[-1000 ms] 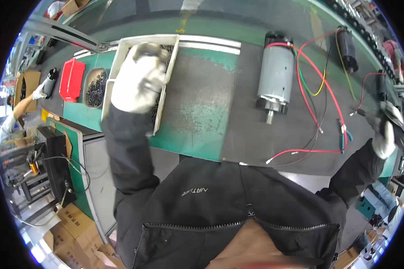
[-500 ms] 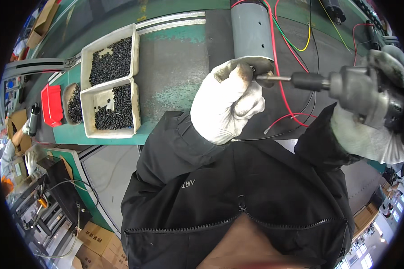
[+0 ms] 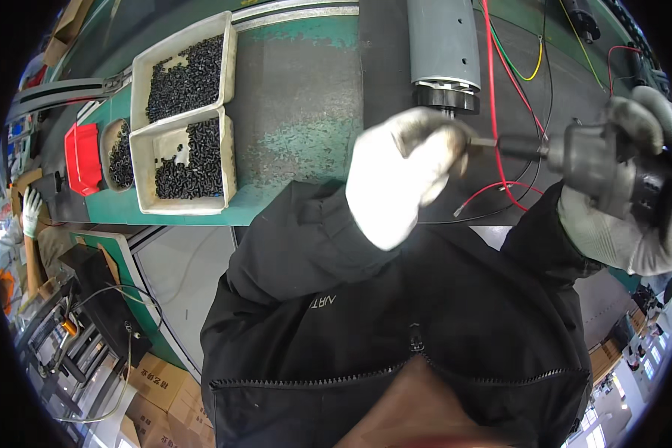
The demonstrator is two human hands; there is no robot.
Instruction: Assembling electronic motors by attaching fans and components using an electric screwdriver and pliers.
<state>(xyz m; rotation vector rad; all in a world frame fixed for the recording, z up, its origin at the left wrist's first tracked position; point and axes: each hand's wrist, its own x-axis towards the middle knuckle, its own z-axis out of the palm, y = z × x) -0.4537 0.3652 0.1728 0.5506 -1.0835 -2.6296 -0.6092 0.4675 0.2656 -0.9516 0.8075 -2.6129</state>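
Note:
My left hand (image 3: 396,175), in a white glove, has its fingers closed just below the end of a grey metal cylinder like a motor housing (image 3: 444,45). Whatever they pinch is blurred and mostly covered. A black ring (image 3: 446,98) and a short shaft show at the cylinder's near end. My right hand (image 3: 601,233), also gloved, grips a dark power screwdriver (image 3: 597,164) lying sideways. Its thin bit (image 3: 482,142) points left and its tip meets the left fingertips.
Two pale bins (image 3: 230,168) of small black parts stand at left, beside a round bowl (image 3: 119,153) and a red bin (image 3: 84,158). Red, black and yellow-green wires (image 3: 493,97) run right of the cylinder. Another person's gloved hand (image 3: 31,210) shows at far left.
My left hand has come away from the cylinder's end toward me, exposing the black ring and shaft. The screwdriver's bit stays at the left fingertips. The whole view has shifted slightly.

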